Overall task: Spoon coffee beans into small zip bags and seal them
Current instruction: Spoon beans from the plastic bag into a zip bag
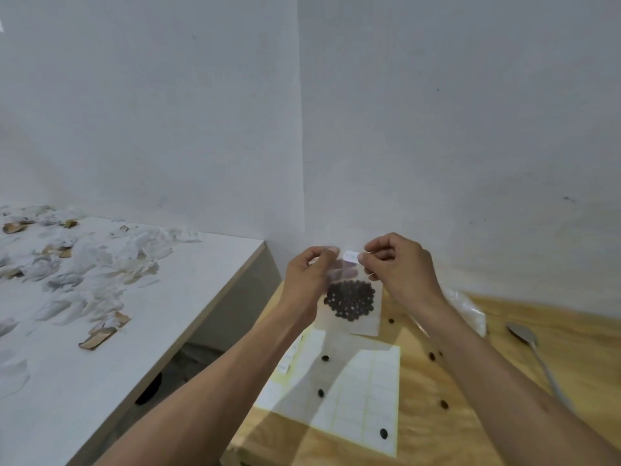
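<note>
Plain white walls meet in a corner behind a wooden table (447,391) at lower right of the frame. Just right of centre, a small clear zip bag (353,297) hangs above the table, held at its top edge. The left hand (307,274) pinches the upper left corner, the right hand (400,267) pinches the upper right, fingers curled on both. Coffee beans (349,299) sit bunched in the bag below the fingers. Loose beans (321,393) dot a label sheet (363,391) beneath. A spoon (524,336) lies at right. Crumpled scraps (84,264) cover a white table (141,334) at left.
</note>
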`<action>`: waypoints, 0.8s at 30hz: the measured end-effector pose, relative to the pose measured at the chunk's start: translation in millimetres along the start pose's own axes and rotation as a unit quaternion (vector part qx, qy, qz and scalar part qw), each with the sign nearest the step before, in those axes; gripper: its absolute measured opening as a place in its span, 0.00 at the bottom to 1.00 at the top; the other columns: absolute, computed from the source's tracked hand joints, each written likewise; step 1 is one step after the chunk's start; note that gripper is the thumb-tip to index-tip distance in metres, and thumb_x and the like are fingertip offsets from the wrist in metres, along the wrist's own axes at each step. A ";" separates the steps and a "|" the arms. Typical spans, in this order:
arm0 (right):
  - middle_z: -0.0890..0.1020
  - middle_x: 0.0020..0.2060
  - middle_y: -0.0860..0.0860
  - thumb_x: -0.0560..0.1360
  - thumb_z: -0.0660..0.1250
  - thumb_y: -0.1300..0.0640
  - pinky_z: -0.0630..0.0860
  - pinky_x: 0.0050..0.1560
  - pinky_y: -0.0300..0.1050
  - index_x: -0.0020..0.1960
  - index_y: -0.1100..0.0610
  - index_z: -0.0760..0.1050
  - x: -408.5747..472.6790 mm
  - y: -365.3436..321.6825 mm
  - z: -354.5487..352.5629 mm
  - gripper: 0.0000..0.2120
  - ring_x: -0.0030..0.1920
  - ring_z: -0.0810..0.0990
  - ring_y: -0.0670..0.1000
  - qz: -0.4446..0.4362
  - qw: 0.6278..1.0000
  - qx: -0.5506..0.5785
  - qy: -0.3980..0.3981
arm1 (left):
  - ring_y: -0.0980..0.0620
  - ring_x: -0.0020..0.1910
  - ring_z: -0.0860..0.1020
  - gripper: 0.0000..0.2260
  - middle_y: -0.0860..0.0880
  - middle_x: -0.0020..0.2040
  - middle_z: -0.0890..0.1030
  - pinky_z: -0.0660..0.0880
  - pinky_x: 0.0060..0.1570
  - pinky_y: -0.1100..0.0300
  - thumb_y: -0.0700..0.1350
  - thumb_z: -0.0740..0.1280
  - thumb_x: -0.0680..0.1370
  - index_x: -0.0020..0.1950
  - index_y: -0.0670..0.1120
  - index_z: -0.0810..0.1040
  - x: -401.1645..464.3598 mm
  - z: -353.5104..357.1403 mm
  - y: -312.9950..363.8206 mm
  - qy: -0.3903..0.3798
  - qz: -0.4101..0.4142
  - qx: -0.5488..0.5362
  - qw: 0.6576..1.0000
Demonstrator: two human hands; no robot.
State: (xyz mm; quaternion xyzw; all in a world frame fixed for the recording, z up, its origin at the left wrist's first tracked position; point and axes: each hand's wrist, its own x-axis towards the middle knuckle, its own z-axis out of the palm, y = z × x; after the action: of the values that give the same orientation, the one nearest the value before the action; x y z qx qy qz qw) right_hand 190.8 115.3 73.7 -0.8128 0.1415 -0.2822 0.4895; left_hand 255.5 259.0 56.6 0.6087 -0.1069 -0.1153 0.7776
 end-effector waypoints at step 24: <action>0.78 0.56 0.47 0.68 0.79 0.40 0.76 0.55 0.45 0.67 0.51 0.71 -9.3 14.2 -27.7 0.34 0.55 0.79 0.49 0.117 0.991 0.046 0.046 | 0.41 0.48 0.87 0.08 0.41 0.45 0.87 0.79 0.62 0.38 0.40 0.74 0.78 0.53 0.37 0.83 -2.8 18.7 -5.6 -0.036 0.029 0.029 0.998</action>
State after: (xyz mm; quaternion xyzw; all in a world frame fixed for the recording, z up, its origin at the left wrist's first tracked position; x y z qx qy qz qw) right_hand 167.4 93.4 68.3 -0.7534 0.2446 -0.2667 0.5491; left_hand 246.8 241.4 55.5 0.6233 -0.1562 -0.1112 0.7581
